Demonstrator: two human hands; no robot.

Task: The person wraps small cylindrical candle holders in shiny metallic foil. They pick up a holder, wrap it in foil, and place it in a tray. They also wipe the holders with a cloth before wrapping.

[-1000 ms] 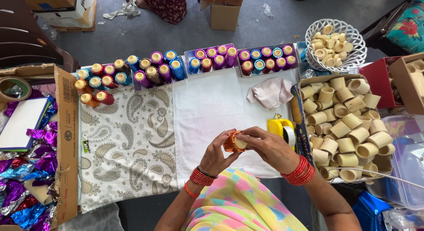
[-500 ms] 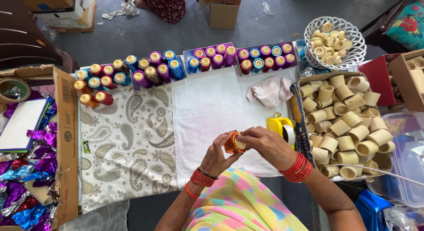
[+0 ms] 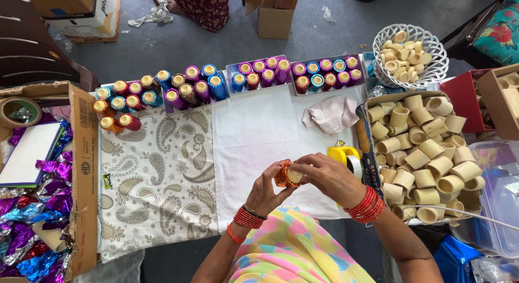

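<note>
Both my left hand (image 3: 268, 190) and right hand (image 3: 328, 177) grip closed on an orange foil-wrapped tube (image 3: 286, 175). It's above the worktop's (image 3: 254, 137) near edge, beside the yellow tape dispenser (image 3: 346, 156).

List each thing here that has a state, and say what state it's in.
Left hand: gripping the small tube.
Right hand: on the small tube too.
Small tube: wrapped in orange foil.
Cardboard box: open, full of bare tubes.
White basket: holds bare tubes.
Pink cloth: crumpled.

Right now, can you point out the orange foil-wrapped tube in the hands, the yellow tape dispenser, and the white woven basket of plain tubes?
Orange foil-wrapped tube (image 3: 287, 175): head view, on its foil side.
Yellow tape dispenser (image 3: 343, 153): head view, on its yellow top.
White woven basket (image 3: 439, 60): head view, on its right rim.
</note>
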